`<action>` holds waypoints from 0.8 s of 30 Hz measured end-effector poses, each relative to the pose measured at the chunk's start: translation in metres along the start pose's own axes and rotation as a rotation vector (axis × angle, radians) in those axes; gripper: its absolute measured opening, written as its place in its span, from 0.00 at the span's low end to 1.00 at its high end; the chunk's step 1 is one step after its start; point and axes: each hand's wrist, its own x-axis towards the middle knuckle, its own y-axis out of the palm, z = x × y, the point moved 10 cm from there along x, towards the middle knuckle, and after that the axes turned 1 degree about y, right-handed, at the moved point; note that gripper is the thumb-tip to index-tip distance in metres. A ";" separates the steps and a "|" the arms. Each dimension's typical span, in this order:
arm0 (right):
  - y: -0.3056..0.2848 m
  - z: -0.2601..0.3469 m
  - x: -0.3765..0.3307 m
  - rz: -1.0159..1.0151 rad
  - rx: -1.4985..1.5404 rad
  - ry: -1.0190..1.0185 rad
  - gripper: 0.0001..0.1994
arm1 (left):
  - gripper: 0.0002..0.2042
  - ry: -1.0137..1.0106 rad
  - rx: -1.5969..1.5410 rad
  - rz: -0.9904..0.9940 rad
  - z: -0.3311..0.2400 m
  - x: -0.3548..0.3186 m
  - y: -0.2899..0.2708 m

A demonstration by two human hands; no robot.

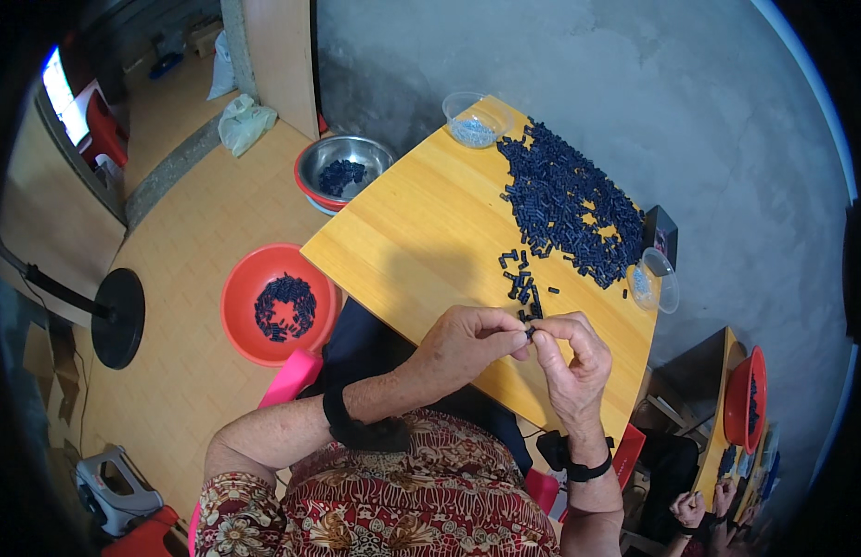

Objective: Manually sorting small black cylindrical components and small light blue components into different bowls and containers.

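Note:
My left hand (456, 351) and my right hand (575, 364) meet above the near right part of the wooden table (421, 186). Both are closed in a pinch on one small dark plastic piece (530, 332), mostly covered by the fingertips. Just beyond them lies a short trail of loose dark pieces (523, 278). It leads up to a large heap of similar short, tube-like pieces (565, 200). A clear tub with small silvery parts (473, 130) stands at the far edge. Another clear tub (651, 280), seemingly tilted, is at the right edge.
On the floor to the left, a red basin (237, 306) holds dark pieces. Behind it a metal bowl (361, 148) with more pieces sits at the table's left side. A black box (660, 232) stands by the heap. At lower right, another person's hands (690, 509) work beside a red basin (741, 395).

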 end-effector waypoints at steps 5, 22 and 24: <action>0.002 0.024 0.002 0.045 -0.245 -0.226 0.21 | 0.09 -0.052 -0.188 0.007 0.005 0.001 0.000; 0.006 0.039 0.006 0.012 -0.421 -0.408 0.16 | 0.12 -0.128 -0.194 0.033 0.017 0.002 0.001; 0.007 0.041 0.005 0.023 -0.437 -0.423 0.16 | 0.12 -0.122 -0.195 0.052 0.016 0.003 0.004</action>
